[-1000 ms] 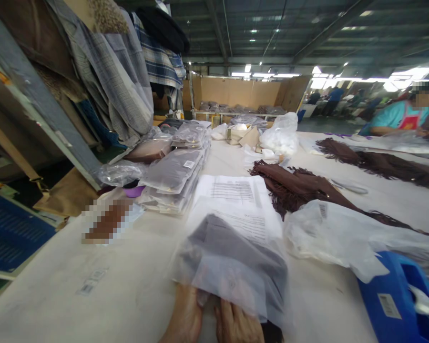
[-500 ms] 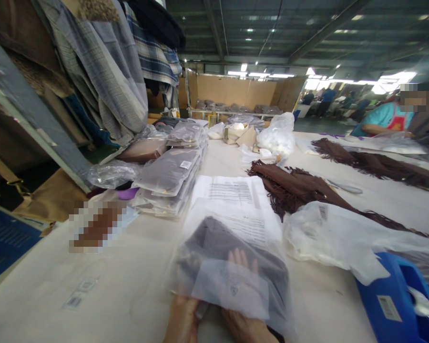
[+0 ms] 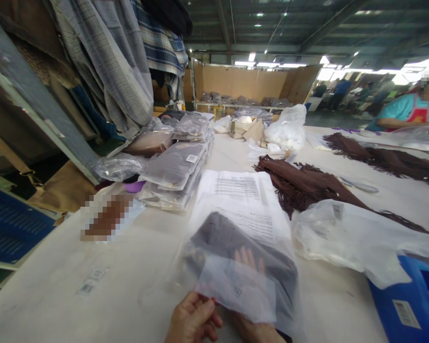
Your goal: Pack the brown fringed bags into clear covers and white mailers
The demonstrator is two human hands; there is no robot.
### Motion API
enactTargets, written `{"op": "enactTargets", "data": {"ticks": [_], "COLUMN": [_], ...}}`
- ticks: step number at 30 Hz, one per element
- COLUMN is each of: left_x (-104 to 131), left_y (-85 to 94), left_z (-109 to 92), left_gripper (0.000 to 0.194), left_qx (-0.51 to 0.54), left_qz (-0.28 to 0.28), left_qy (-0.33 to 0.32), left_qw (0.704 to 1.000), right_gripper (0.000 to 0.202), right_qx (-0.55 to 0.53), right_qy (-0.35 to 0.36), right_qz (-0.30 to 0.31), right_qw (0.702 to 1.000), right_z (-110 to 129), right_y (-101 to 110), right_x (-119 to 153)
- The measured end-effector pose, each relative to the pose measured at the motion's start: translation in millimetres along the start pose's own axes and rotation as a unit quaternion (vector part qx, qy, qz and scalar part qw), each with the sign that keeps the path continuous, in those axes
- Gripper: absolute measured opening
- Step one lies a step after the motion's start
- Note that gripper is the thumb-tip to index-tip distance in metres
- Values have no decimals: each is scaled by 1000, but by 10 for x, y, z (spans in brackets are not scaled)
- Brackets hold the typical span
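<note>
A clear plastic bag with a folded dark grey cloth inside lies near the table's front edge, over printed white sheets. My right hand is inside the bag, seen through the plastic, its fingers spread under the bag's pale flap. At the bag's lower left edge, my left hand pinches the plastic between thumb and fingers.
Stacked bagged grey items stand at left. Brown fringed cloths, a crumpled plastic bag and a blue container are at right. Garments hang upper left. A person is across the table.
My left hand has come out from under the bag's edge and now pinches it. The view has shifted slightly, moving the table's contents right.
</note>
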State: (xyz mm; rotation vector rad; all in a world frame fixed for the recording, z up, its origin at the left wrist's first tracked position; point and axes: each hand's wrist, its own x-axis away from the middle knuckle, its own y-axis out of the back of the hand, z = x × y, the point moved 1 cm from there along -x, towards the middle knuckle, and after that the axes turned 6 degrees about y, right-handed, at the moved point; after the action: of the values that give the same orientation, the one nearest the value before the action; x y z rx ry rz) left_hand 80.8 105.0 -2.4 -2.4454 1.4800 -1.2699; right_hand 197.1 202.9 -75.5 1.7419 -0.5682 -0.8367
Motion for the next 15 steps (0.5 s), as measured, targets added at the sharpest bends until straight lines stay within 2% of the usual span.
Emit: {"op": "enactTargets", "data": {"ticks": [5,11,13,15], "left_x": [-157,-199,-154,-109], "left_y": [-142,-91,-79,-65], "left_z": [67,81,48,22], "left_gripper": [52,54,53,51], "left_qx": [-17,-86,-90,-87], "left_qz": [28,-11,-22,-32], "left_qy": [10,15,13,11], "left_qw": [999,996,996,996], "right_gripper": [47,43,40,38], "right_qx": [-10,-13,-18,-28], "right_qy": [-16,26,17,1], "right_qz": [-41,-113,-111,-82], "right_qw": [999,993,994,996], "right_z": [6,-44,-51,-51], "right_y": [-11,-13,-72,-132], "right_x": [-19,76,109,133]}}
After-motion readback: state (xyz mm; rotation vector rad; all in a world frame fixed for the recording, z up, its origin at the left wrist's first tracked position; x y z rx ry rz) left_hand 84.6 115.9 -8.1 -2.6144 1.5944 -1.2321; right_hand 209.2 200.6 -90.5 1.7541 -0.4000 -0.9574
